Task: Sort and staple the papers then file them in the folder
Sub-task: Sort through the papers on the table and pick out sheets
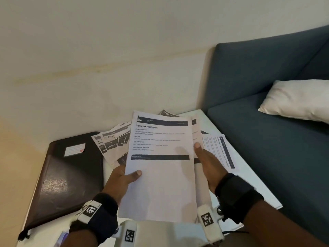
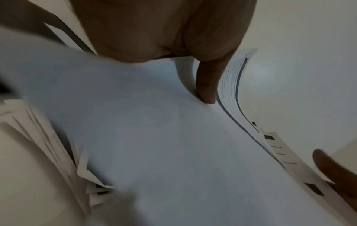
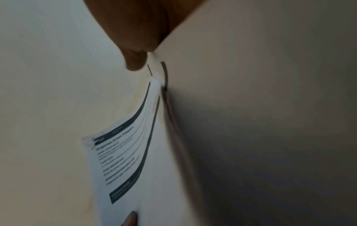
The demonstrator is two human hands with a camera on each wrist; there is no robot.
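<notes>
Fingers (image 1: 137, 173) on papers (image 1: 160, 166) above white table (image 1: 258, 189)

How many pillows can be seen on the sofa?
1. The white pillow lies on the seat of the dark blue sofa, at the right of the head view. The sofa runs out of frame, so more could be hidden.

Two bare hands, the left hand (image 1: 122, 180) and the right hand (image 1: 207, 163), share one stack of white printed paper sheets (image 1: 160, 166); its sheet count is unclear, perhaps three. Beyond the grip lie roughly six loose printed sheets (image 1: 114, 145). Left of it lies one dark brown leather folder (image 1: 69, 175). Right of it sits one white cushion (image 1: 299, 100).
</notes>
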